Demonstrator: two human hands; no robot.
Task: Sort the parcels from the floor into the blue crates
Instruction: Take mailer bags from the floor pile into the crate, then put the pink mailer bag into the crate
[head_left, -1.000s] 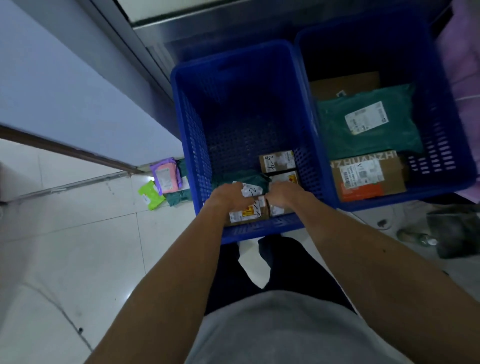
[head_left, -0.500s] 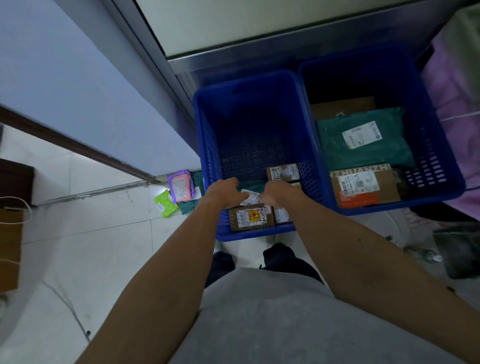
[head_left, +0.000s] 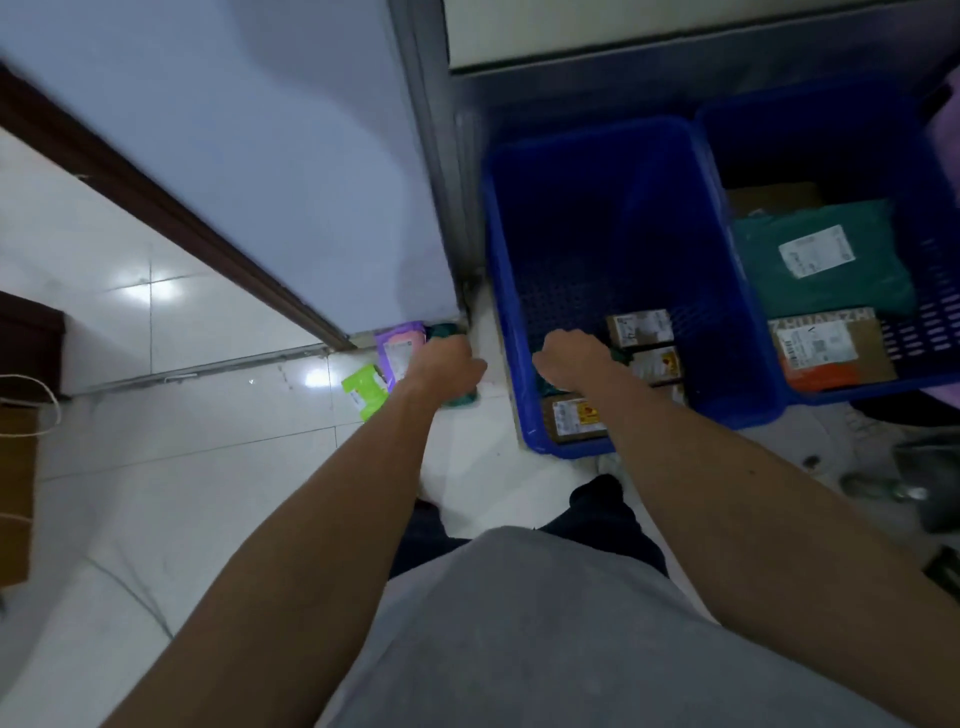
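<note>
Your left hand (head_left: 441, 364) hangs over the floor, just beside the left blue crate (head_left: 506, 291). Its fingers curl down over a dark green parcel (head_left: 460, 402), but I cannot tell if they hold it. A purple parcel (head_left: 400, 348) and a light green parcel (head_left: 366, 387) lie close by. Your right hand (head_left: 571, 356) is inside that crate, among small brown boxes (head_left: 640, 328); its fingers are hidden, so I cannot tell its grip. The right blue crate (head_left: 930, 332) holds a big green bag (head_left: 821, 270).
</note>
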